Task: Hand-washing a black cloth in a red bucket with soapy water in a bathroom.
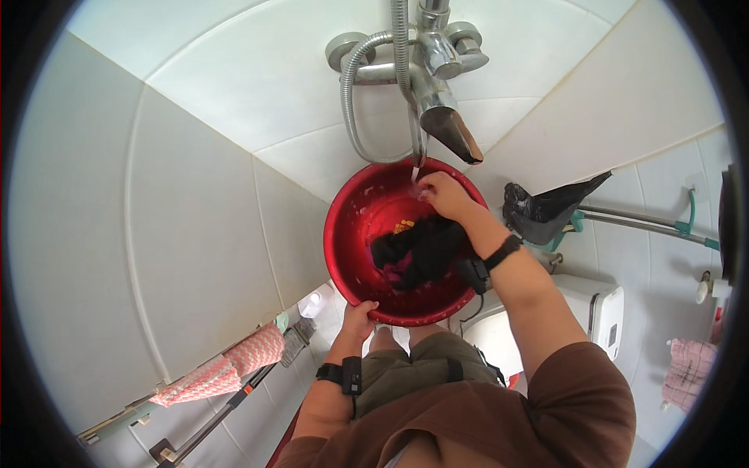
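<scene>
A red basin (337, 226) stands below the wall tap, with wet black cloth (429, 251) bunched inside it. A purple-pink patch and a yellow print show on the cloth. My left hand (361, 318) grips the basin's near rim, thumb over the edge. My right hand (445, 195) is over the far right part of the basin, just under the thin stream from the tap spout (419, 148). Its fingers are bent and its fingertips are blurred by water or motion. Whether they hold anything does not show. Drops or suds dot the basin's inner wall.
A chrome mixer tap (437, 54) with a looping shower hose (349, 101) hangs above the basin. At right are a black plastic bag (538, 210), a mop pole (647, 222) and a white toilet (573, 300). A pink-striped towel (253, 351) hangs at lower left.
</scene>
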Available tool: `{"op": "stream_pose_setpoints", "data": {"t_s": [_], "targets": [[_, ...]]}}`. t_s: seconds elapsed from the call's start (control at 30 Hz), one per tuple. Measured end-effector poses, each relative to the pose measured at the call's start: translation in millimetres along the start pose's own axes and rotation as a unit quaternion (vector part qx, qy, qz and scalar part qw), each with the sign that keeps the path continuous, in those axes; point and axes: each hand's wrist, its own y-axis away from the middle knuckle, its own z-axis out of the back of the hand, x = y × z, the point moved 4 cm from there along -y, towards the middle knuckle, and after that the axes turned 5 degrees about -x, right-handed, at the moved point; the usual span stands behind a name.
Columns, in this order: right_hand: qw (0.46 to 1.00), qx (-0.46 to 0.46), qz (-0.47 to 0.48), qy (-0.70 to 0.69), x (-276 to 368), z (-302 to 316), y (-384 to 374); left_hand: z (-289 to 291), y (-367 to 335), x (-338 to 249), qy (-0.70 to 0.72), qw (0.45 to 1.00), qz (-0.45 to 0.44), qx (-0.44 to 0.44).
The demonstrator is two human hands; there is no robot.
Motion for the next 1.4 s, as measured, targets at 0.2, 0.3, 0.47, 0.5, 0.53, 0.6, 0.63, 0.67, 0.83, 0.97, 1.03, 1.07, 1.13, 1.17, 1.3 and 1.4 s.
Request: {"op": "stream_pose_setpoints", "data": {"t_s": [0.2,0.3,0.47,0.5,0.53,0.6,0.63,0.67,0.83,0.97,1.03,1.07,1.13,1.17,1.3,1.4], "targets": [[0.973,-0.141,-0.099,0.157,-11.5,54.3,38.8,0.4,9.1,-6.5,0.016,1.0,0.007,-0.017],[0.952,-0.141,-0.244,0.118,-49.8,56.9,50.2,-2.9,15.6,-9.2,0.01,1.0,-0.001,-0.008],[0.901,-0.156,-0.404,-0.022,-58.4,42.9,62.0,18.8,13.0,-19.4,-0.076,0.997,0.0,-0.015],[0.891,-0.18,-0.415,-0.038,-53.6,43.7,63.6,15.8,14.4,-22.0,-0.075,0.997,0.001,-0.017],[0.88,-0.205,-0.425,-0.054,-50.9,45.7,66.6,10.0,18.6,-27.8,-0.089,0.995,-0.009,-0.041],[0.874,-0.224,-0.421,-0.099,-48.3,45.4,69.9,0.6,29.0,-41.0,-0.134,0.986,-0.03,-0.097],[0.866,-0.242,-0.413,-0.144,-46.7,44.5,70.5,4.3,24.3,-40.4,-0.133,0.986,-0.031,-0.097],[0.867,-0.241,-0.413,-0.144,-50.0,41.7,71.3,9.7,15.6,-44.7,-0.139,0.978,-0.128,-0.085],[0.855,-0.298,-0.389,-0.172,-67.9,44.4,81.2,1.5,13.5,-70.0,-0.143,0.95,-0.253,-0.114],[0.847,-0.3,-0.397,-0.187,-75.5,50.2,94.7,7.3,11.1,-69.2,-0.174,0.959,-0.202,-0.094],[0.842,-0.297,-0.418,-0.168,-81.2,54.5,104.2,3.6,12.2,-65.0,-0.192,0.958,-0.19,-0.098],[0.843,-0.299,-0.415,-0.169,-83.9,56.9,105.7,1.6,12.9,-62.6,-0.211,0.956,-0.176,-0.104],[0.85,-0.288,-0.409,-0.166,-78.9,59.0,107.8,2.3,13.1,-60.8,-0.22,0.953,-0.181,-0.1],[0.851,-0.289,-0.406,-0.168,-76.6,60.3,109.3,2.1,13.1,-60.1,-0.231,0.951,-0.182,-0.095],[0.851,-0.258,-0.421,-0.179,-74.6,66.1,111.1,-7.3,14.7,-62.0,-0.243,0.949,-0.182,-0.09],[0.856,-0.236,-0.417,-0.194,-65.5,65.8,103.6,2.5,8.8,-59.2,-0.253,0.943,-0.2,-0.083]]}}
